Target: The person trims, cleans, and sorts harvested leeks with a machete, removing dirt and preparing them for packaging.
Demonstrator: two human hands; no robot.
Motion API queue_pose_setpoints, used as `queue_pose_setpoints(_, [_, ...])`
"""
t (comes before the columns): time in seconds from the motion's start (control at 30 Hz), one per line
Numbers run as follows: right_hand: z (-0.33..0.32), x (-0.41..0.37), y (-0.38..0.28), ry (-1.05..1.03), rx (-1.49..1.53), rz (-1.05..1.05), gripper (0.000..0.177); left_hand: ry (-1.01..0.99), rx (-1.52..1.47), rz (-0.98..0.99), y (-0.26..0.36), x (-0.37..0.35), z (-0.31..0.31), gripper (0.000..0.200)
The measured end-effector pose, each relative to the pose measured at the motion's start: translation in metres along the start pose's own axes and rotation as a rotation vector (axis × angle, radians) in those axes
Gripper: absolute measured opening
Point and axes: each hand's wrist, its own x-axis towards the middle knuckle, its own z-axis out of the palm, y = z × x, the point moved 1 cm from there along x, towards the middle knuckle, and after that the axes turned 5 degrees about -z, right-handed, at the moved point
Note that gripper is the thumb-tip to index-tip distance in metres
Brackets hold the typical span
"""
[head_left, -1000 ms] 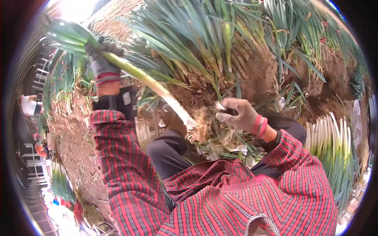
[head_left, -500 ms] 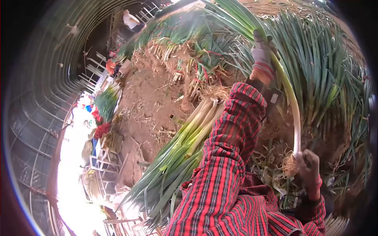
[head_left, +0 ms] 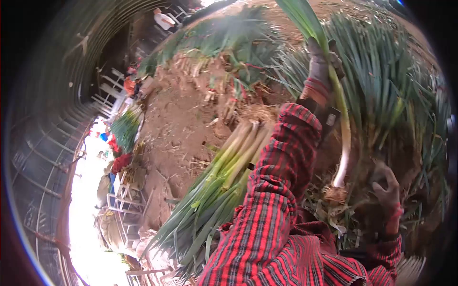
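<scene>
My left hand [head_left: 320, 66], gloved in grey, is closed around the green upper part of a long leek [head_left: 344, 128]. The leek hangs down from it, its white stem and tangled roots [head_left: 335, 194] lowest. To the right of the roots is my right hand [head_left: 387, 187], also gloved, apart from the stem, with its fingers curved and separated and nothing visible between them. Left of my striped sleeve lies a pile of leeks [head_left: 222, 176], roots toward the top. Beyond my left hand, a dense row of leeks [head_left: 377, 81] fills the right side.
More leek bundles [head_left: 210, 40] lie at the back on brown soil [head_left: 179, 119]. A person in a white top [head_left: 163, 20] is far off at the upper left, and a figure in orange [head_left: 129, 86] is below. A metal frame [head_left: 128, 200] stands at the left beside the curved greenhouse wall [head_left: 38, 143].
My right hand has come off the leek's root end and moved right, its fingers now apart. The leek's lower end has swung left and hangs free, still in my left hand.
</scene>
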Motion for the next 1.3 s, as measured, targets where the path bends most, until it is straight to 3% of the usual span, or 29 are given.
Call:
queue_pose_setpoints(0.03, [0.004, 0.011, -0.020, 0.015, 0.030, 0.002, 0.026, 0.024, 0.011, -0.001, -0.012, 0.005, -0.009, 0.068])
queue_pose_setpoints(0.13, [-0.023, -0.004, 0.016, -0.088, 0.302, 0.425, 0.017, 0.140, 0.039, -0.034, -0.027, -0.001, 0.015, 0.067])
queue_pose_setpoints(0.17, [-0.020, -0.002, 0.008, -0.049, 0.180, 0.360, 0.018, 0.160, 0.037, -0.048, -0.032, -0.003, 0.020, 0.066])
queue_pose_setpoints(0.2, [-0.012, 0.001, 0.001, -0.026, 0.295, 0.230, 0.016, 0.175, 0.036, -0.068, -0.038, -0.006, 0.024, 0.066])
queue_pose_setpoints(0.27, [0.000, 0.007, -0.015, -0.033, 0.441, 0.181, 0.009, 0.191, 0.030, -0.098, -0.044, -0.008, 0.031, 0.065])
queue_pose_setpoints(0.37, [0.008, 0.012, -0.011, -0.208, 0.451, 0.381, 0.027, 0.188, 0.033, -0.123, -0.050, -0.011, 0.038, 0.064])
queue_pose_setpoints(0.53, [0.039, 0.029, -0.037, 0.031, 0.415, 0.011, 0.039, 0.078, 0.013, -0.164, -0.065, -0.012, 0.044, 0.062])
queue_pose_setpoints(0.6, [0.042, 0.031, -0.033, -0.006, 0.444, 0.134, 0.038, -0.016, -0.030, -0.204, -0.074, -0.020, 0.060, 0.061])
queue_pose_setpoints(0.63, [0.039, 0.034, -0.034, 0.040, 0.254, 0.070, 0.037, 0.125, 0.027, -0.202, -0.076, -0.027, 0.072, 0.066])
queue_pose_setpoints(0.73, [0.036, 0.053, -0.031, 0.093, 0.050, 0.007, 0.045, 0.168, 0.124, -0.157, -0.084, -0.033, 0.073, 0.067])
queue_pose_setpoints(0.77, [0.039, 0.060, -0.032, 0.201, 0.004, -0.119, 0.038, 0.139, 0.079, -0.171, -0.086, -0.034, 0.072, 0.067])
queue_pose_setpoints(0.87, [0.044, 0.071, -0.041, 0.172, -0.079, -0.166, 0.028, 0.114, 0.137, -0.132, -0.097, -0.038, 0.075, 0.067])
queue_pose_setpoints(1.0, [0.046, 0.076, -0.041, 0.223, -0.090, -0.318, 0.019, 0.287, 0.213, -0.015, -0.098, -0.038, 0.088, 0.061])
queue_pose_setpoints(1.1, [0.053, 0.081, -0.025, 0.296, 0.114, -0.237, 0.017, 0.360, 0.266, 0.042, -0.100, -0.037, 0.084, 0.054])
queue_pose_setpoints(1.2, [0.052, 0.080, -0.020, 0.109, 0.226, -0.060, 0.016, 0.493, 0.329, 0.096, -0.100, -0.047, 0.093, 0.050])
queue_pose_setpoints(1.3, [0.054, 0.077, -0.023, 0.021, 0.447, 0.140, 0.018, 0.402, 0.289, 0.073, -0.096, -0.055, 0.097, 0.049])
